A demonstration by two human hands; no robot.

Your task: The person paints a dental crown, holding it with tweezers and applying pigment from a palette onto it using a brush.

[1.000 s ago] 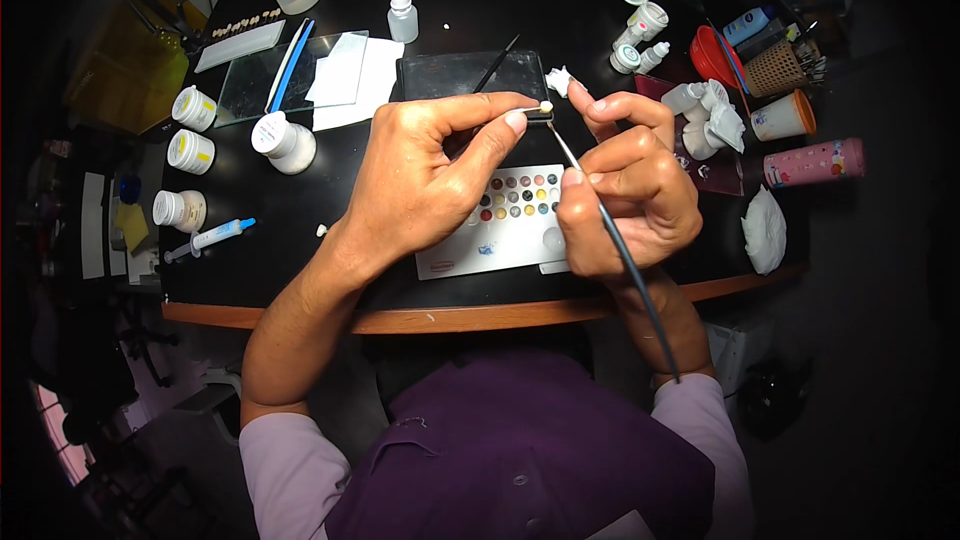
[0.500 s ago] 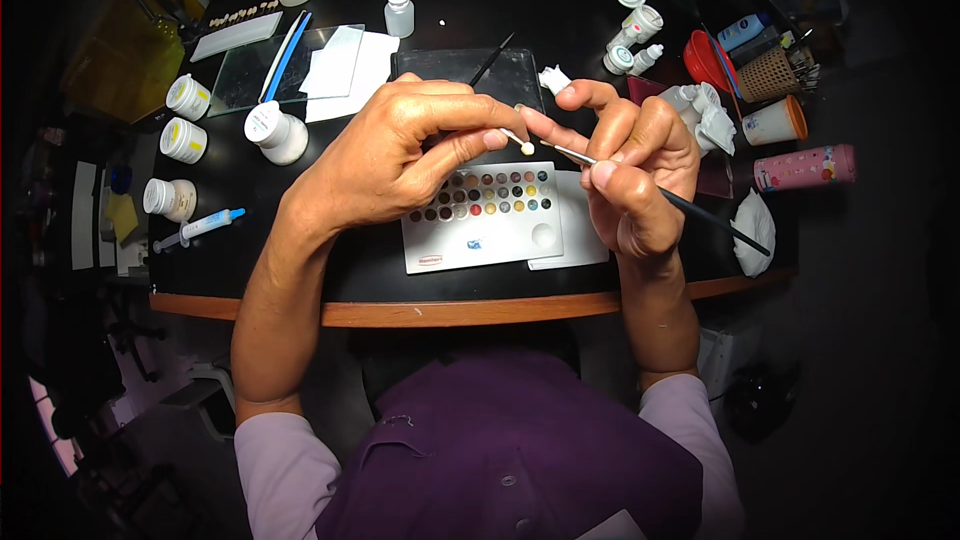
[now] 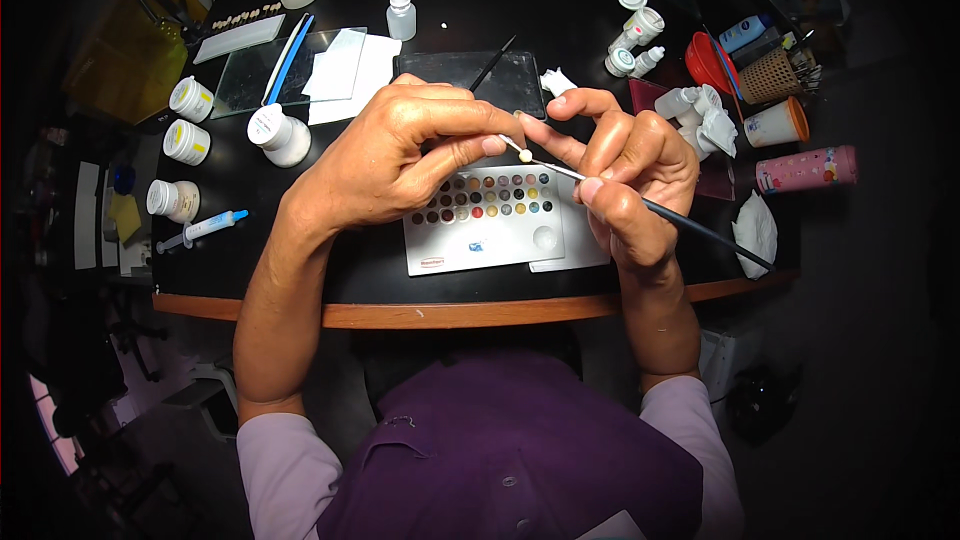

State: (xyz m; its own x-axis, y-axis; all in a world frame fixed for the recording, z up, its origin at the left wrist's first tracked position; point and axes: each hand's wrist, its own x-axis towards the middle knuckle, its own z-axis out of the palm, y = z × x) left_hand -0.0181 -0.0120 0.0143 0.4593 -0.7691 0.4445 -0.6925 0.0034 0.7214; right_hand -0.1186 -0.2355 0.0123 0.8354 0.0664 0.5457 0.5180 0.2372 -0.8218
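Observation:
My left hand (image 3: pixel 405 145) is closed, thumb and forefinger pinching a thin pale stick. On the stick's tip sits a small cream-coloured tooth crown (image 3: pixel 526 155). In my right hand (image 3: pixel 630 180) is a fine dark-handled brush (image 3: pixel 690 223), held between thumb and fingers like a pen. Its tip meets or nearly meets the crown. Both hands hover over a white palette (image 3: pixel 480 248) with rows of small coloured wells, and the left one covers part of it.
White jars (image 3: pixel 280 135) and a blue-tipped syringe (image 3: pixel 205 228) stand and lie at left. A glass slab (image 3: pixel 260 65) lies on papers. At right are a red bowl (image 3: pixel 708 62), a brush holder (image 3: pixel 768 78), a pink can (image 3: pixel 808 170) and a crumpled tissue (image 3: pixel 754 230).
The brush in my right hand has swung so its tip comes from lower, against or close to the crown. My left hand has hardly moved.

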